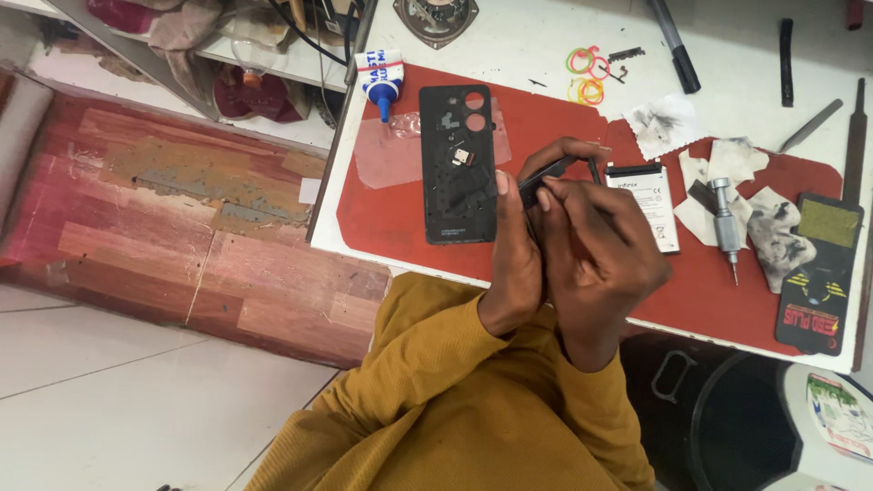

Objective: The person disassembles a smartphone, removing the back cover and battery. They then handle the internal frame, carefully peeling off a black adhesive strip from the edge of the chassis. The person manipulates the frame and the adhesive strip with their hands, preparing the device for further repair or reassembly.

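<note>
Small dark part [544, 178] pinched between both hands at frame centre, over red mat [382, 214]; left hand [514, 259] and right hand [600, 250] fingers clenched on it, black phone back cover [457, 168] just left, battery [657, 207] right, glue tube [380, 77] upper left

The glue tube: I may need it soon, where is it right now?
In the head view, the glue tube lies at the upper left corner of the red mat, nozzle down, just left of the black phone back cover and away from both hands.
</note>
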